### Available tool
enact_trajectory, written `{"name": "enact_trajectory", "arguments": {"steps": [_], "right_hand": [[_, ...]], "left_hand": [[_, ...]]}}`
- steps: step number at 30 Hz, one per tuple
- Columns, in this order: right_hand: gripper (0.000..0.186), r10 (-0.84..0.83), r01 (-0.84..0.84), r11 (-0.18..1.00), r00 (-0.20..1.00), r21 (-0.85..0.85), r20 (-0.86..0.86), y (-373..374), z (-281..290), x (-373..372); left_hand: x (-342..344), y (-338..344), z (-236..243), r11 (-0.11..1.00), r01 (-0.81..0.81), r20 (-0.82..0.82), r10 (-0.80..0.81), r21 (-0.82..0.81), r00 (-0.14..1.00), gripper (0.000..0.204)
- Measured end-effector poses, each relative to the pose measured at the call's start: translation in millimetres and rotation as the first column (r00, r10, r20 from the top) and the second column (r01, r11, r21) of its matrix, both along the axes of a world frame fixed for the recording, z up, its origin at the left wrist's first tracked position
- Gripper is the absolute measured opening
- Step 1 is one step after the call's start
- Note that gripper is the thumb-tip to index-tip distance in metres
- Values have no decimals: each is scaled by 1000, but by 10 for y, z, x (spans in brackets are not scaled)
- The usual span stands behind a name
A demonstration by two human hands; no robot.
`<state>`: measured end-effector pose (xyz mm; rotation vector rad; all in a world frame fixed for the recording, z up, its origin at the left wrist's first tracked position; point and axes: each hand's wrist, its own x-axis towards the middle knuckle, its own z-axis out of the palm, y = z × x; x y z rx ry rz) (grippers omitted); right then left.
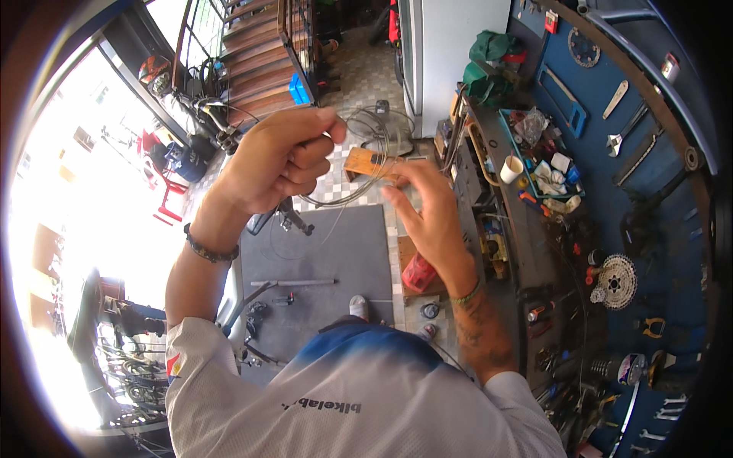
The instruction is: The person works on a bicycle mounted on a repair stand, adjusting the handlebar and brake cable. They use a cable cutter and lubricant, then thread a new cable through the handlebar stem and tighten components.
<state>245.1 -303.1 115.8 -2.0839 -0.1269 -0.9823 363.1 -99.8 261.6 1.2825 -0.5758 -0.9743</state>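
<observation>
A loose coil of thin grey cable [350, 200] hangs in the air between my hands, its loops spreading up and to the right. My left hand [282, 160] is closed, fingers curled in, and the coil comes out from beneath them; the exact grip is hidden. On the coil's right side is my right hand [429, 206], slightly blurred. Its thumb and forefinger stand apart, with the fingertips close to the loops; whether they touch cannot be made out. One thin free strand trails below the coil over the dark mat [355, 252].
A small wooden stool [359, 162] stands beyond the coil. On the right runs a cluttered workbench [527, 237] with a white cup [511, 169] and a blue tray [569, 202]. Tools hang on the blue wall panel [595, 91]. A metal tube [294, 282] lies on the mat.
</observation>
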Motion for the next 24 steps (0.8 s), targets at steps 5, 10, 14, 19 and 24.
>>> {"name": "enact_trajectory", "arguments": {"steps": [5,10,14,19,24], "right_hand": [[54,15,83,922,968,-378,249,354,25,-214],[53,281,-280,955,960,-100,1,827,-277,-199],[44,317,-233,897,932,376,-178,807,132,-577],[15,175,-172,985,973,-32,148,420,429,-442],[22,537,-429,725,842,540,-51,558,772,-509]], "left_hand": [[186,-65,-50,954,-168,-111,144,-248,983,26],[467,-205,40,882,-273,-63,270,-383,961,24],[598,-260,155,853,-379,85,434,-359,897,25],[532,-468,374,860,-295,18,333,-416,943,21],[438,-761,278,747,-400,-32,454,-531,890,21]]}}
